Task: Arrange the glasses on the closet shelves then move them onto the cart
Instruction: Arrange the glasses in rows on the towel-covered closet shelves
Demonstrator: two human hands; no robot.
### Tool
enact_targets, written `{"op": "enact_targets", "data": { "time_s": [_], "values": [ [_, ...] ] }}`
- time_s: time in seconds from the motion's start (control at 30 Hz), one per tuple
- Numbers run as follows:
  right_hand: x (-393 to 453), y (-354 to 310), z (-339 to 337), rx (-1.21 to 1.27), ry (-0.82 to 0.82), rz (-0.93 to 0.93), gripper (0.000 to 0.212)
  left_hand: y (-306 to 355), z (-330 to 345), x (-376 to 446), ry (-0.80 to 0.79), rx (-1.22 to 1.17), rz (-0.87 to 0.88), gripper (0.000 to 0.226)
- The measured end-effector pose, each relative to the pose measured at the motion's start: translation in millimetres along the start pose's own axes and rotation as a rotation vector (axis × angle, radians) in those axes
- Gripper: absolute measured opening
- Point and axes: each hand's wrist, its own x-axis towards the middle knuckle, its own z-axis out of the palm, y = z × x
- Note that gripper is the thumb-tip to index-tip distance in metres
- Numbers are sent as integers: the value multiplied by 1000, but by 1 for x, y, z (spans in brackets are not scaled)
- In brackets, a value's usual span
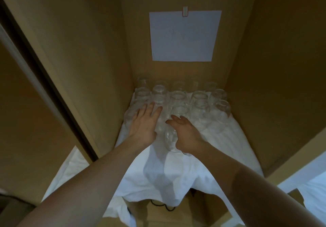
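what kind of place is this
Most likely a storage closet, perhaps in a hotel or catering setting: clear glasses stand in rows on a shelf lined with white cloth, between tall wooden walls, under a taped paper sheet.

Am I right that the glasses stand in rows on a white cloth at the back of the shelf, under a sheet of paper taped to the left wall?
Not quite. The head view shows the sheet of paper taped to the back wall, not the left wall. The rest holds: the glasses stand in rows on the white cloth at the back of the shelf.
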Motion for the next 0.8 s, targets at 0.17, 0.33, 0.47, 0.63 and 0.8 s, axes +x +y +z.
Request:
{"op": "enact_targets", "data": {
  "time_s": [0.17,0.33,0.47,0.63,0.8],
  "values": [
    [-8,-1,-6,-91,-31,7,96,-3,-17,-34,43,-93,-127,92],
    [-24,-21,-9,-112,15,-47,93,-6,-35,-74,98,-234,-225,81],
    [-39,-50,-7,-116,43,-164,82,-6,-45,-109,142,-215,-296,71],
    [-58,-86,4,-88,39,-285,76,-11,-60,-165,127,-189,-407,72],
    [-75,-132,20,-13,20,-404,71,-27,-67,-228,107,-134,-533,71]
  ]
}}
